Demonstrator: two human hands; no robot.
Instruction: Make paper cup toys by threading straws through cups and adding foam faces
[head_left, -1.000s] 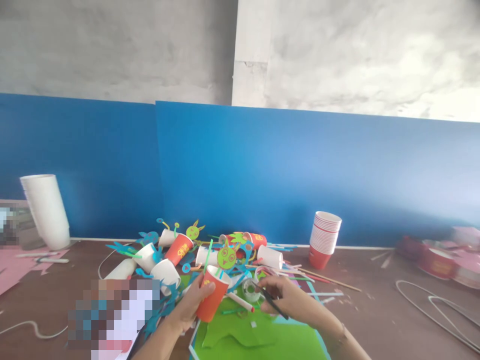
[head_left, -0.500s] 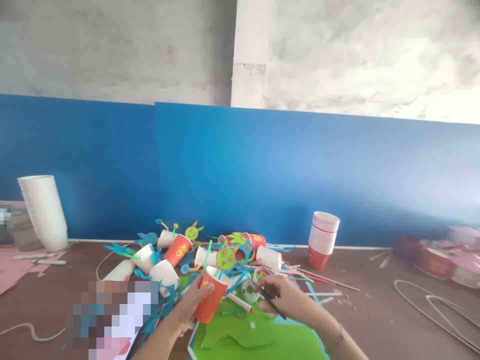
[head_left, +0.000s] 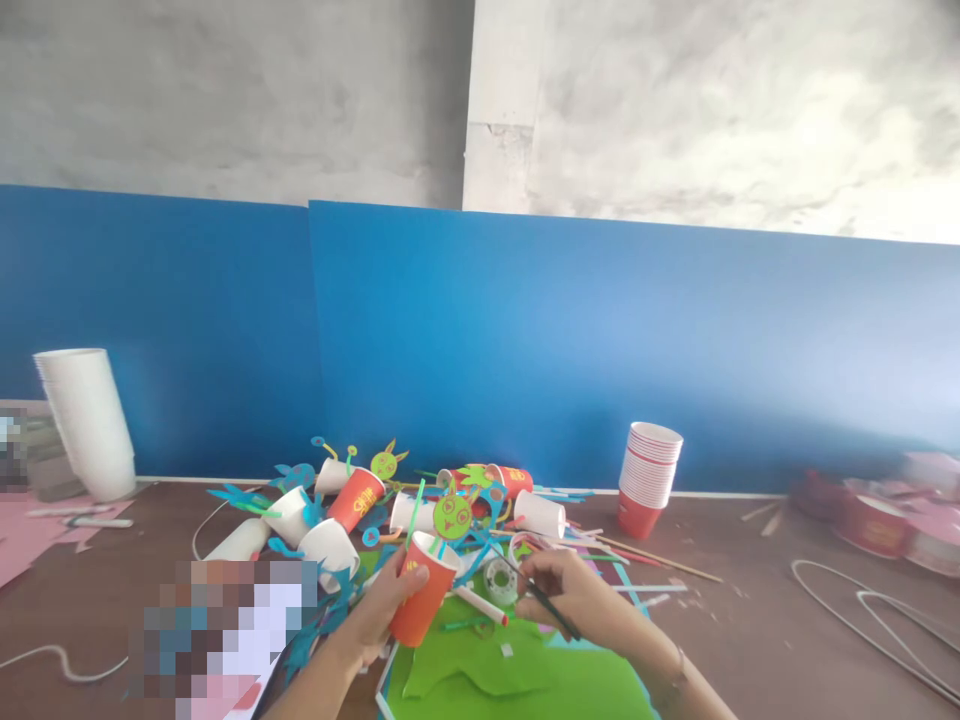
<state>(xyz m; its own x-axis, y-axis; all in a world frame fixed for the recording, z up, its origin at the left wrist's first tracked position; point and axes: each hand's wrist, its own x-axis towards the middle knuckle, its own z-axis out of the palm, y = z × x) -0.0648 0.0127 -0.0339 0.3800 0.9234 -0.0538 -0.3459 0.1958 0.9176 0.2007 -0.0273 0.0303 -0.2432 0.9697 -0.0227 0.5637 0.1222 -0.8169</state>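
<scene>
My left hand (head_left: 382,605) is wrapped round a red paper cup (head_left: 424,598), which tilts slightly over the green sheets. A green straw (head_left: 415,512) and a green paper animal face (head_left: 453,514) stand up at the cup's rim; how they are fastened is hidden. In my right hand (head_left: 574,592) is a slim dark pointed tool (head_left: 559,617), pinched between thumb and fingers; its exact kind is unclear. Between the hands lie a roll of clear tape (head_left: 501,580) and a white marker with a red end (head_left: 481,605). Beneath them spread green paper sheets (head_left: 525,685).
Decorated cups (head_left: 330,550) and blue paper cutouts lie heaped behind my hands. Tall stacks of cups stand left (head_left: 90,425) and right (head_left: 649,480). Sticks and straws (head_left: 667,560) reach rightward. A cable (head_left: 862,630) loops at right; a blue panel (head_left: 525,350) borders the table.
The dark tool in my right hand has shifted very slightly, its rear end a little right and lower. My left hand and the cup stay nearly still.
</scene>
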